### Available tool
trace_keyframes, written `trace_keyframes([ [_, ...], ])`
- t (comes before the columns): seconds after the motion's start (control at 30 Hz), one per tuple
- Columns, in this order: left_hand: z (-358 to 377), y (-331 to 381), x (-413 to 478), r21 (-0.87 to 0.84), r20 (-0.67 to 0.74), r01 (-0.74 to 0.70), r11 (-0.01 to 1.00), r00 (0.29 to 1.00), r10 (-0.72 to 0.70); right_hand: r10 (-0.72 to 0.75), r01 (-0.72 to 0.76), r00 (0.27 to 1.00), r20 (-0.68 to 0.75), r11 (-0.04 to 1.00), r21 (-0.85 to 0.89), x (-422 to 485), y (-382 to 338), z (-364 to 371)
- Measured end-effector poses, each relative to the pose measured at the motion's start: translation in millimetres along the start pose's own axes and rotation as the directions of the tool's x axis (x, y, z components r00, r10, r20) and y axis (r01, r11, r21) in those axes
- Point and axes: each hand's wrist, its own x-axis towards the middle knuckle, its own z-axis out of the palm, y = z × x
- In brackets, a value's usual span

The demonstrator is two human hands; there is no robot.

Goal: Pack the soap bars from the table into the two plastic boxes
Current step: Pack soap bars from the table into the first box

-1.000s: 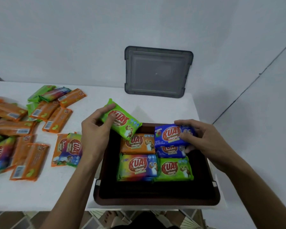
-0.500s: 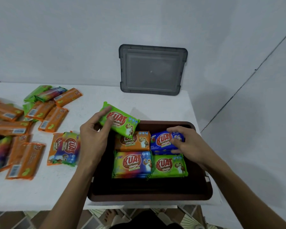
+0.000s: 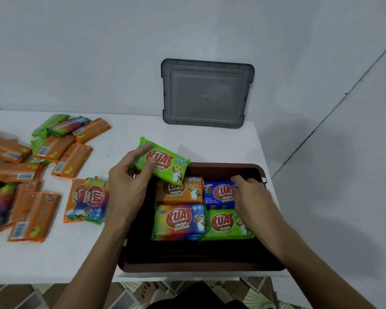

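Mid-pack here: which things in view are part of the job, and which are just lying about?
Job:
brown box
green bar, held by the left hand
blue bar in the box, gripped by the right hand
other packed bars
loose bars on the table

Lying about:
grey lid, leaning on the wall

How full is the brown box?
Partly full. Soap bars cover the far part of the brown box; its near floor lies bare. The left hand holds another green bar.

white table against pale walls (corner at right); tiled floor below.
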Motion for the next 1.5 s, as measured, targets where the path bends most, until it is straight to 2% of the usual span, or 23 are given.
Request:
trace_keyframes([
  [0.07, 1, 2, 0, -0.001, 0.016, 0.006, 1.000, 1.000, -0.006, -0.064, 0.071, 0.991, -0.115, 0.996, 0.057, -2, -2, -5],
  [0.13, 3, 6, -2, -0.026, 0.041, 0.021, 0.999, 0.999, -0.020, -0.126, 0.171, 0.970, -0.207, 0.961, 0.216, -2, -7, -10],
  [0.17, 5, 10, -4, -0.061, 0.054, 0.040, 0.997, 0.998, -0.036, -0.143, 0.207, 0.968, -0.208, 0.922, 0.327, -2, -11, -11],
  [0.23, 11, 16, -8, -0.152, 0.078, 0.079, 0.985, 0.995, -0.068, -0.164, 0.205, 0.979, -0.123, 0.771, 0.603, -3, -20, -12],
  [0.3, 17, 20, -15, -0.221, 0.113, 0.109, 0.969, 0.990, -0.086, -0.175, 0.099, 0.985, -0.006, 0.525, 0.846, -6, -29, -12],
  [0.37, 23, 23, -22, -0.240, 0.182, 0.128, 0.962, 0.980, -0.085, -0.142, 0.006, 0.989, 0.039, 0.304, 0.953, -9, -34, -10],
  [0.4, 26, 23, -25, -0.228, 0.222, 0.126, 0.966, 0.972, -0.075, -0.114, -0.011, 0.993, 0.038, 0.229, 0.973, -9, -35, -10],
  [0.47, 29, 23, -29, -0.180, 0.307, 0.110, 0.977, 0.950, -0.051, -0.055, -0.022, 0.998, 0.030, 0.148, 0.989, -10, -32, -12],
  [0.53, 27, 22, -29, -0.101, 0.406, 0.074, 0.992, 0.914, -0.027, -0.017, -0.039, 0.999, 0.041, 0.119, 0.992, -11, -24, -17],
  [0.6, 21, 19, -27, 0.030, 0.456, -0.023, 0.999, 0.890, 0.007, -0.011, -0.054, 0.998, 0.057, 0.157, 0.986, -14, -11, -25],
  [0.63, 17, 16, -25, 0.108, 0.448, -0.088, 0.990, 0.893, 0.030, -0.016, -0.048, 0.998, 0.053, 0.212, 0.976, -16, -4, -31],
  [0.7, 8, 10, -19, 0.302, 0.390, -0.238, 0.923, 0.914, 0.108, -0.031, -0.026, 0.999, 0.039, 0.359, 0.933, -21, 10, -40],
  [0.77, 1, 5, -13, 0.462, 0.348, -0.352, 0.814, 0.916, 0.199, -0.048, -0.016, 0.998, 0.050, 0.535, 0.845, -26, 22, -46],
  [0.87, -3, -3, -9, 0.565, 0.317, -0.373, 0.736, 0.921, 0.224, -0.056, -0.032, 0.992, 0.112, 0.752, 0.659, -31, 34, -45],
  [1.03, -4, -11, -12, 0.592, 0.294, -0.375, 0.713, 0.925, 0.243, -0.066, -0.065, 0.974, 0.216, 0.834, 0.548, -30, 31, -30],
  [1.2, -3, -11, -13, 0.602, 0.289, -0.366, 0.710, 0.928, 0.234, -0.070, -0.042, 0.974, 0.214, 0.878, 0.476, -28, 23, -13],
  [1.5, -3, -14, -13, 0.616, 0.295, -0.375, 0.693, 0.925, 0.238, -0.028, -0.014, 0.968, 0.251, 0.987, 0.162, -33, 3, -10],
])
